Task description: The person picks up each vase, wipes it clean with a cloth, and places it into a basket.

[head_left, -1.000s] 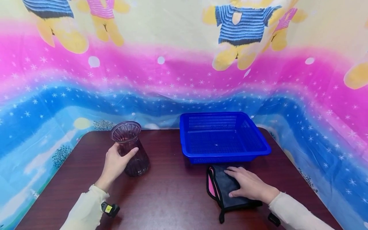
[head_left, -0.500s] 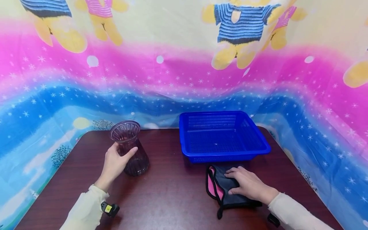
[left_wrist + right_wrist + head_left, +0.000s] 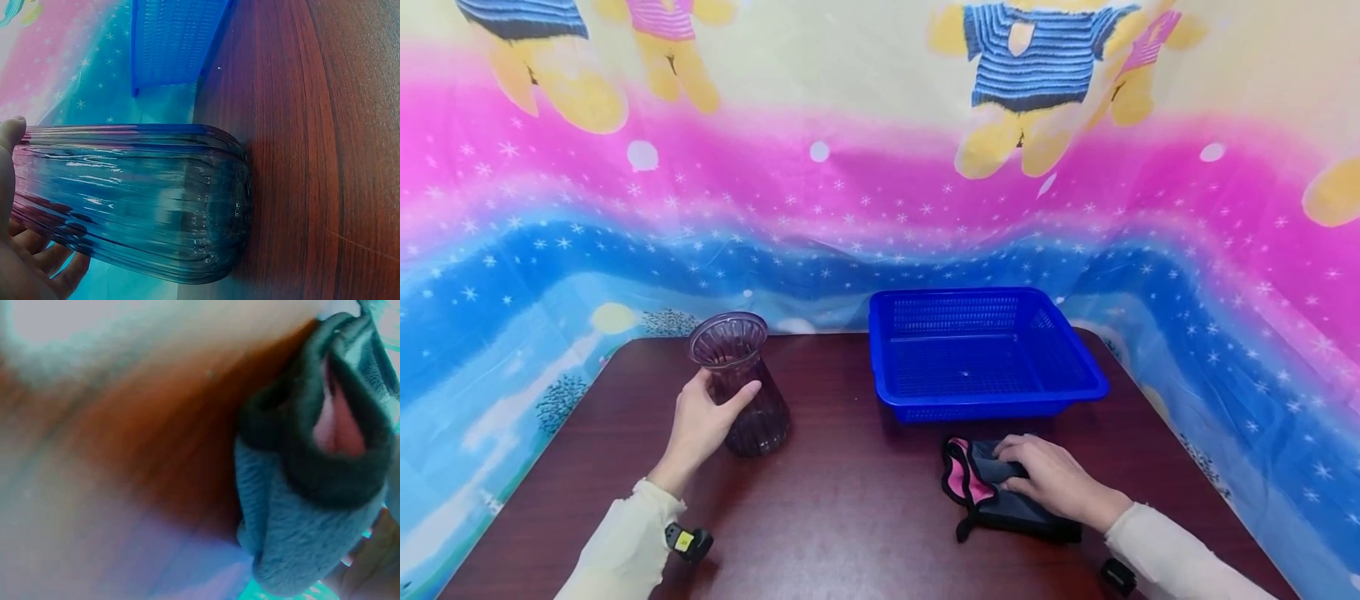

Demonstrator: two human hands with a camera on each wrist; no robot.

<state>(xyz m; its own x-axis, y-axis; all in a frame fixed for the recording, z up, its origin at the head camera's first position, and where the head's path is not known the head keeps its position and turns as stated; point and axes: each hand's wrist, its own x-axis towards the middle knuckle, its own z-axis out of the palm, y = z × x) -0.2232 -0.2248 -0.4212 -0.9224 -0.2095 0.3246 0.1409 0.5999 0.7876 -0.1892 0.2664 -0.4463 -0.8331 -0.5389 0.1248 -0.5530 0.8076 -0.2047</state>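
Note:
My left hand [image 3: 703, 429] grips a clear purple-tinted ribbed glass vase [image 3: 762, 425] near its narrow neck. The thumb lies on the near side, and the left wrist view shows fingers curled behind the glass. The vase's flared mouth leans a little to the left, its base low over the table. On the right, my right hand [image 3: 1060, 477] pinches a dark grey cloth pouch [image 3: 1018, 510] with black edging and a pink lining. The fabric bunches up under the fingers, and its pink opening gapes to the left. Close up in the right wrist view, the folded pouch [image 3: 312, 540] hides most of the hand.
A blue plastic basket [image 3: 992, 410] with perforated sides stands at the back right, just behind the pouch. The dark red-brown wooden table [image 3: 842, 508] has rounded back corners. A patterned cloth backdrop [image 3: 820, 208] hangs around its back and sides.
The right hand's fingers have drawn in from lying flat, gathering the pouch's fabric. Its pink opening now shows wider, and the near corner has shifted back. The left hand and vase stay in place.

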